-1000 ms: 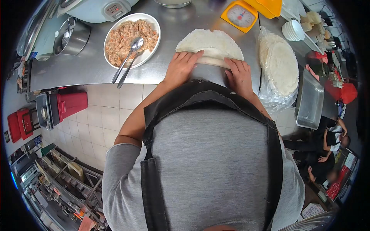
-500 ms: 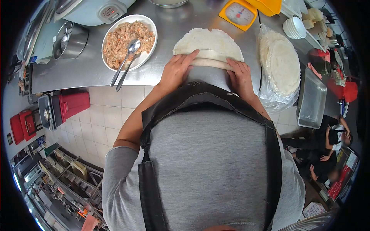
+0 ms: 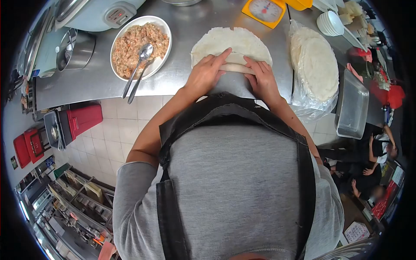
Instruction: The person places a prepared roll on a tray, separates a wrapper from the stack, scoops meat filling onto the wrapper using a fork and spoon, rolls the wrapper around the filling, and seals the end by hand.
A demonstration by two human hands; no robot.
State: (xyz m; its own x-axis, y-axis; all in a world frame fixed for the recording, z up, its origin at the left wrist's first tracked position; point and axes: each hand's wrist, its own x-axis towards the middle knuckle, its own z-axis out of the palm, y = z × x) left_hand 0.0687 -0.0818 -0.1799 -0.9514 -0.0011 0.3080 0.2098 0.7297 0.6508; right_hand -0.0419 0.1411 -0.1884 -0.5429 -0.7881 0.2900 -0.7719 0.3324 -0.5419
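Note:
A round, pale sheet of dough (image 3: 232,41) lies on the steel table, its near edge rolled into a thick tube. My left hand (image 3: 206,73) grips the left part of the tube, index finger stretched over the sheet. On the tube's right part, my right hand (image 3: 262,79) has its fingers over the top and the thumb on the near side. Whatever is inside the roll is hidden. Left of my hands, a white oval dish (image 3: 169,41) holds an orange-flecked minced filling (image 3: 128,47), with two spoons (image 3: 141,65) resting in it and their handles over the rim.
A stack of round sheets (image 3: 320,65) in clear plastic lies to the right. Beyond the dough stands a yellow dial scale (image 3: 264,11). A metal pot (image 3: 84,52) and a rice cooker (image 3: 95,17) are at the left; a metal tray (image 3: 353,106) sits far right. Other people are at lower right.
Both hands have moved inward along the roll, closer together. The right hand has shifted left from the roll's end. The camera view has shifted slightly.

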